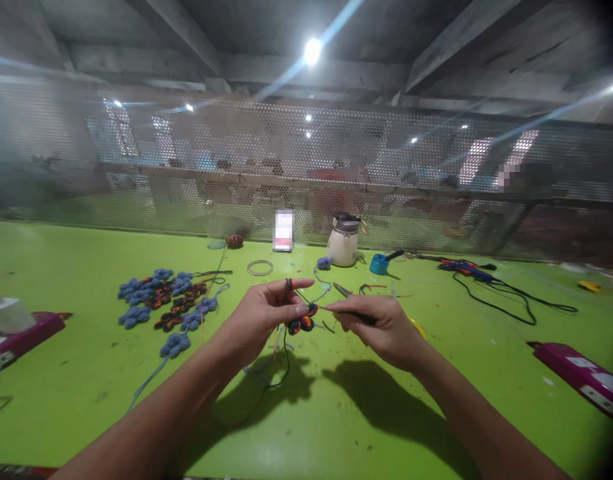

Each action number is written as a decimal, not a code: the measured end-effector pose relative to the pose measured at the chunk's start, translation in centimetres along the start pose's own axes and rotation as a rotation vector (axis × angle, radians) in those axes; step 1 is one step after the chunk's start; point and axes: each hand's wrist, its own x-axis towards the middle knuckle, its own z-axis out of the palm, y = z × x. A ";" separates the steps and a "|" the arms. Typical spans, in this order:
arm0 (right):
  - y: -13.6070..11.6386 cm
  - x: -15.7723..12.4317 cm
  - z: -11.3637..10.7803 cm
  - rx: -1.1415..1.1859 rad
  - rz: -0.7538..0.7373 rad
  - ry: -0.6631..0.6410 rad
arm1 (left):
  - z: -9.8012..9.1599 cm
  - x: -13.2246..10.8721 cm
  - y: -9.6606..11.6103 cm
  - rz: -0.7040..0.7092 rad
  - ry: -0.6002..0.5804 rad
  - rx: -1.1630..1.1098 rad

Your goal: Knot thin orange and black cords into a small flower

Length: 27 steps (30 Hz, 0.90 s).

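My left hand [266,307] pinches a small crocheted flower [302,325] in dark and orange-red yarn between thumb and fingers. Dark yarn [289,285] wraps the outstretched index finger, and a loose tail [287,357] hangs below the flower. My right hand [381,325] is closed around the dark handle of a crochet hook [362,319]; its thin tip reaches the flower's upper edge. Just beyond that hand lie the pointed blades of a tool, perhaps scissors [340,289]. Left of my hands lie several finished-looking blue flowers [174,345] and dark-orange flowers [169,320].
On the green table [336,427] are a white jar [343,248], a blue yarn ball [324,263], a phone [283,232], a ring [260,268] and a blue container [379,265]. A corded glue gun [466,269] and purple power strips [581,377] flank them. Perforated mesh [226,147] rises behind.
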 end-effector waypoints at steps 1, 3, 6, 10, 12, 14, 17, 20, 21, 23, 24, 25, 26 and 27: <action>0.1 0.0 -0.1 0.007 -0.009 -0.004 | 0.0 0.0 0.0 -0.004 -0.002 -0.004; 0.2 0.0 -0.1 0.027 -0.014 -0.009 | 0.0 -0.1 0.0 -0.006 -0.001 -0.007; 0.4 -0.1 0.0 0.088 0.016 -0.010 | 0.0 -0.1 0.0 0.001 -0.001 -0.003; 0.7 -0.2 0.3 0.167 0.075 -0.014 | 0.0 0.1 -0.1 -0.005 -0.010 0.004; 0.8 -0.2 0.3 0.171 0.089 -0.008 | 0.0 0.1 -0.1 -0.002 -0.006 0.002; 0.8 -0.3 0.3 0.172 0.104 -0.004 | 0.0 0.1 -0.1 0.004 -0.002 -0.002; 0.8 -0.3 0.3 0.217 0.156 -0.010 | 0.0 0.0 -0.1 0.003 -0.001 -0.003; 0.8 -0.3 0.5 0.331 0.267 -0.028 | 0.0 -0.1 -0.1 -0.012 -0.002 0.001; 0.8 -0.3 0.6 0.381 0.308 -0.035 | 0.1 -0.1 -0.1 -0.021 -0.004 0.001; 1.0 -0.4 1.0 0.500 0.381 -0.044 | 0.2 -0.1 -0.1 -0.038 -0.008 -0.001; 1.1 -0.4 1.3 0.568 0.414 -0.046 | 0.3 -0.2 -0.1 -0.044 -0.009 -0.005; 1.2 -0.4 1.5 0.634 0.444 -0.047 | 0.3 -0.2 0.0 -0.047 -0.008 -0.012; 1.3 -0.4 1.7 0.696 0.469 -0.047 | 0.4 -0.2 0.0 -0.050 -0.007 -0.022; 1.4 -0.5 1.9 0.750 0.488 -0.046 | 0.4 -0.2 0.0 -0.053 -0.006 -0.035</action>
